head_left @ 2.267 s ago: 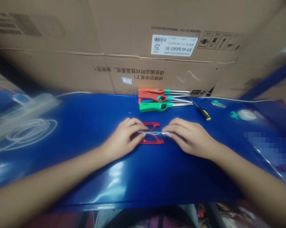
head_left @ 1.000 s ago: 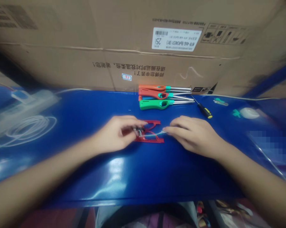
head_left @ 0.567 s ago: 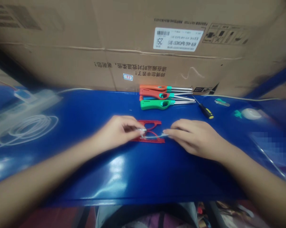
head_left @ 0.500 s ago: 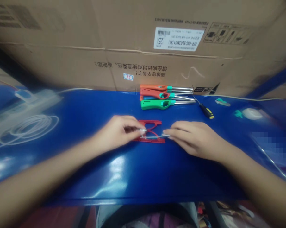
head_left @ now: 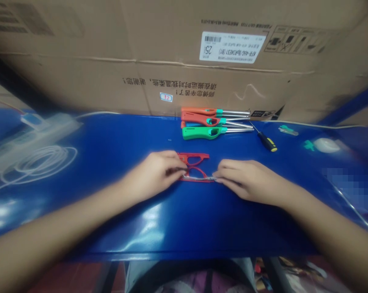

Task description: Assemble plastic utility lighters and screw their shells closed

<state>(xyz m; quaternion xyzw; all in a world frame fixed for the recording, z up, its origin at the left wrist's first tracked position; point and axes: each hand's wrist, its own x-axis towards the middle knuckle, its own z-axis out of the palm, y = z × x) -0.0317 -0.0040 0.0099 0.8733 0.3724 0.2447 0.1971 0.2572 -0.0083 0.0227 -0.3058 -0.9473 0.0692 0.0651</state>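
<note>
Two red lighter casing halves (head_left: pixel 196 156) lie open on the blue table, their trigger loops facing each other. Over the nearer half, a thin pale wire (head_left: pixel 198 178) runs between my two hands. My left hand (head_left: pixel 161 173) is closed in a pinch at the wire's left end, its fingers covering the left part of the casing. The fingertips of my right hand (head_left: pixel 242 177) pinch the wire's right end, close to a small greyish piece. What else sits inside either pinch is hidden.
Several assembled lighters (head_left: pixel 202 133) lie behind the casing, beside a black-and-yellow screwdriver (head_left: pixel 267 142). Small teal-and-clear parts (head_left: pixel 288 130) and a white rounded object (head_left: pixel 326 145) are at right. A coiled white cable (head_left: pixel 40 162) and power strip (head_left: pixel 49 128) lie left. A cardboard wall (head_left: pixel 95 85) stands behind.
My right hand has shifted slightly left and down, its fingertips now over the nearer casing half's right end. My left fingers have lowered a little, and the silvery piece at their tips is now hidden.
</note>
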